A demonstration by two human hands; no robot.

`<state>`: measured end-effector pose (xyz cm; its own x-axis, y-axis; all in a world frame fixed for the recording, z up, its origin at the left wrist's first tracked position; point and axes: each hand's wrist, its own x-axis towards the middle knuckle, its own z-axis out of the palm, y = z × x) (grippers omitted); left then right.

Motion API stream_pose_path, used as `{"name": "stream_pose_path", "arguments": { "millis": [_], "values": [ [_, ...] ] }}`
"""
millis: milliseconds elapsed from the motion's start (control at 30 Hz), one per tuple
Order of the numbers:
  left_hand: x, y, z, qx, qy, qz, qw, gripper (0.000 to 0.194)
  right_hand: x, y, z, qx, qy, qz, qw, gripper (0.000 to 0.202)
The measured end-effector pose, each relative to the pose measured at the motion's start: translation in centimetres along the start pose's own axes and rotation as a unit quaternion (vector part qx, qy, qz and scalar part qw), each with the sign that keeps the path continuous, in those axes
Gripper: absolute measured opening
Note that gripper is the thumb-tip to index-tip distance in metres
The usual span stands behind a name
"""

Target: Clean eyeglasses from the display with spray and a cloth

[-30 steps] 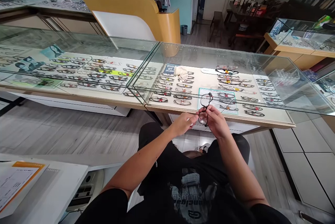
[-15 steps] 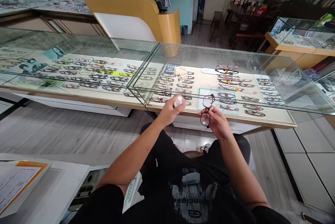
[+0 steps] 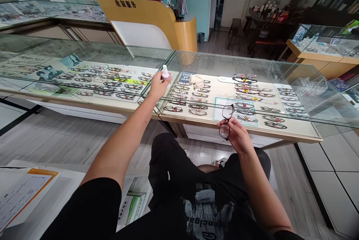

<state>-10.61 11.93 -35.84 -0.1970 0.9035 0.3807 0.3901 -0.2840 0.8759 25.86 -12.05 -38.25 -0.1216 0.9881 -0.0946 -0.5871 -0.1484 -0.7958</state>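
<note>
My left hand (image 3: 158, 85) is closed around a small white spray bottle (image 3: 165, 71), held upright over the glass near the joint of two display cases. Fingers of my right hand (image 3: 238, 134) pinch a pair of black-framed eyeglasses (image 3: 228, 112) at about the middle. The frame hangs with one lens above the other, in front of the case's near edge, and spots show on the lower lens. A crumpled beige cloth (image 3: 197, 81) lies on the case to the right of the bottle.
The glass display case (image 3: 252, 58) in front of me holds rows of eyeglasses. A wooden cashier counter (image 3: 148, 6) stands behind it. To my left is a white table (image 3: 66, 195) with papers; beside my left leg are green-and-white boxes (image 3: 131, 208).
My left hand has moved forward and left with the spray bottle, away from the eyeglasses. My right hand still holds the eyeglasses in about the same place. The view has tilted up slightly.
</note>
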Motion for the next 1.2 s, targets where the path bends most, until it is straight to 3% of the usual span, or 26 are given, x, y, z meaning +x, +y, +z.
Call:
{"name": "stream_pose_path", "arguments": {
  "millis": [100,233,500,633,733,800,833,933,1033,1200],
  "values": [
    [0.8,-1.7,-0.1,0.012,-0.014,-0.003,1.000,0.034,-0.1,0.0,0.0,-0.007,0.004,-0.001,1.000,0.020],
    [0.8,-3.1,0.4,0.028,0.024,-0.007,0.999,0.033,-0.2,-0.1,-0.1,-0.007,0.006,-0.005,1.000,0.021],
    [0.2,-3.8,1.1,0.037,0.028,-0.003,0.999,0.035,-0.2,0.0,-0.1,0.004,0.011,0.004,1.000,0.022],
    [-0.9,-2.8,1.4,0.059,0.051,-0.024,0.997,0.046,-0.2,0.3,0.0,0.004,0.011,0.002,1.000,0.023],
    [-3.0,-0.6,1.8,0.109,0.181,0.026,0.977,0.062,-0.4,0.5,0.0,0.011,0.012,0.002,1.000,0.021],
    [-4.6,1.6,2.3,0.145,0.213,0.084,0.962,0.049,-0.4,0.5,0.0,0.014,0.012,0.004,1.000,0.020],
    [-5.3,2.9,2.7,0.160,0.186,0.112,0.963,0.042,-0.4,0.4,0.0,0.015,0.012,0.005,1.000,0.021],
    [-6.2,6.7,4.7,0.213,-0.021,0.188,0.959,0.018,-0.4,0.3,0.1,0.014,0.011,0.007,1.000,0.022],
    [-5.4,9.4,7.2,0.314,-0.179,0.223,0.905,0.024,-0.4,0.1,0.5,0.012,0.007,0.003,1.000,0.022],
    [-2.7,10.3,10.7,0.489,-0.301,0.208,0.792,0.050,-1.1,-0.5,0.7,0.008,0.003,-0.011,1.000,0.022]
  ]
}}
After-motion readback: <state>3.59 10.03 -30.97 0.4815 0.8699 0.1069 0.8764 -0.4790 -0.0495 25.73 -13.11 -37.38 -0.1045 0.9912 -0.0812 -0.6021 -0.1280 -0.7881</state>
